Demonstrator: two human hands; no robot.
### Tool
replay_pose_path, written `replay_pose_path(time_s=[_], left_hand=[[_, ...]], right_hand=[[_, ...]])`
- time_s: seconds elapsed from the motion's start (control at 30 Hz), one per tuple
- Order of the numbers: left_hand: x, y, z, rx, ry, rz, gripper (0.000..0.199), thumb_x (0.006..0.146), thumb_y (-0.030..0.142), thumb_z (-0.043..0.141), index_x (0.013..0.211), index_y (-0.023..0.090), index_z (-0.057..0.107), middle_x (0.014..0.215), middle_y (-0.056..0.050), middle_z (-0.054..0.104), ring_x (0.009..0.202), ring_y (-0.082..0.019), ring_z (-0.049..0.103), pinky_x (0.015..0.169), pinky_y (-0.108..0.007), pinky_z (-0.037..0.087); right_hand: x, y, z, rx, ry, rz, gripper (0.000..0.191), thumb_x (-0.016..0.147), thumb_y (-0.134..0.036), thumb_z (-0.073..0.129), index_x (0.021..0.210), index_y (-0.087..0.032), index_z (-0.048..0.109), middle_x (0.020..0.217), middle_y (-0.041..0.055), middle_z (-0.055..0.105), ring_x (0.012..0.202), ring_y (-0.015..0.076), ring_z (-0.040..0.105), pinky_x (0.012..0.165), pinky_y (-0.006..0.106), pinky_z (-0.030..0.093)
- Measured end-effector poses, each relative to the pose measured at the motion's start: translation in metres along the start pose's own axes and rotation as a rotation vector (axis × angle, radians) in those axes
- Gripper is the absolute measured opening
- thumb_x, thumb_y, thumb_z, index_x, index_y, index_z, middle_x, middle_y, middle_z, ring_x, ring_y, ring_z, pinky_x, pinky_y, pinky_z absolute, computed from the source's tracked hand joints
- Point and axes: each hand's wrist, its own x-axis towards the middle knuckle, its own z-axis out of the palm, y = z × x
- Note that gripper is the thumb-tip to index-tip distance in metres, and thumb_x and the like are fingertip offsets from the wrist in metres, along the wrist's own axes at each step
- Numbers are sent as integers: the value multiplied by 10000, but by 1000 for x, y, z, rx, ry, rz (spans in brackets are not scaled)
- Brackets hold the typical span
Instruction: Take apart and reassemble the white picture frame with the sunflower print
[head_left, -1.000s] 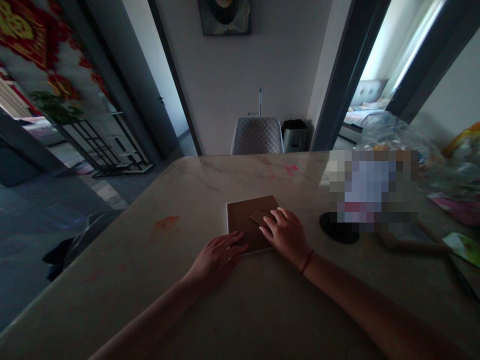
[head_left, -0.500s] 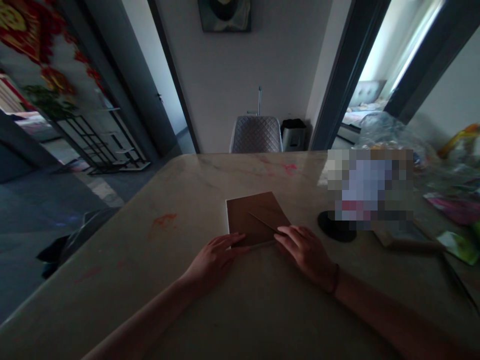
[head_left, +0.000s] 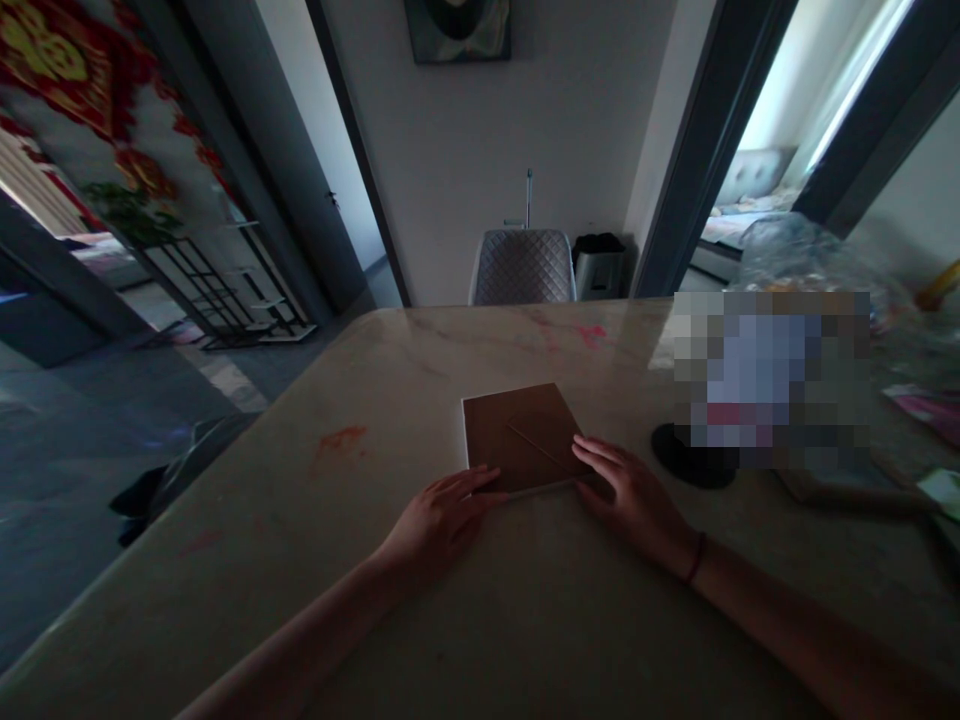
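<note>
A brown square sheet or piece of card (head_left: pixel 521 440) with pale edges lies flat on the table (head_left: pixel 405 400). Across it runs a thin diagonal line; whether this is a crease, an edge or a thin stick I cannot tell. My left hand (head_left: pixel 442 515) rests at the near left corner, fingers stretched out over the brown surface. At the near right corner, my right hand (head_left: pixel 630 500) lies with its fingers extended, the tips touching the card. Nothing is gripped in either hand.
Right of my right hand stand a round black base (head_left: pixel 694 458) and a blurred-out item (head_left: pixel 765 370). Clear plastic bags (head_left: pixel 810 255) lie farther right. A quilted chair (head_left: pixel 523 268) stands beyond the far edge. Orange marks (head_left: pixel 341 440) stain the tabletop.
My right hand has slid slightly right along the card's edge, its fingers straighter and away from the diagonal line. My left hand stays at its corner. The whole view has shifted a little.
</note>
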Motion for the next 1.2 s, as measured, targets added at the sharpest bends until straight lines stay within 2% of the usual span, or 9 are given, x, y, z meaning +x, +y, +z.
replay_pose_path(time_s=[0.17,0.4,0.67,0.97,1.07,1.2], left_hand=[[2,2,-2,-19,3,-3,323,862,177,398,1122,275,563,1269,-19,525,1162,-169,475,927,-364,443],[3,4,-3,-11,-13,-2,401,853,164,402,1219,305,485,1279,-19,507,1179,-185,448,940,-376,428],[7,2,0,18,-32,-16,354,850,162,402,1151,281,545,1240,-33,531,1142,-186,478,926,-383,426],[5,5,-3,26,-15,-19,343,845,168,416,1148,268,542,1248,-26,536,1143,-177,483,923,-372,429],[4,2,-1,45,29,-12,292,843,209,452,1112,236,561,1220,-38,561,1124,-181,500,920,-374,430],[2,-5,5,73,137,-31,193,840,204,465,968,219,610,1116,-35,625,1060,-178,543,910,-378,432]], right_hand=[[-1,3,-2,0,-38,-16,411,813,-229,475,1220,-187,507,1249,88,537,1140,207,502,961,436,421],[0,4,-3,-49,-49,-33,421,793,-203,487,1214,-198,517,1238,80,548,1137,218,501,953,447,425],[1,-4,-4,-130,-72,-48,367,811,-168,451,1162,-135,554,1217,137,550,1106,230,516,925,430,446],[1,-5,-2,-93,-55,-10,353,813,-184,450,1149,-138,547,1211,133,544,1094,224,518,911,413,454],[0,-7,-3,-93,-18,-44,300,809,-239,485,1080,-151,578,1130,127,580,1062,232,527,892,433,458],[-1,-11,-8,-57,25,-168,179,813,-293,504,830,-157,619,887,104,620,977,226,554,910,442,439]])
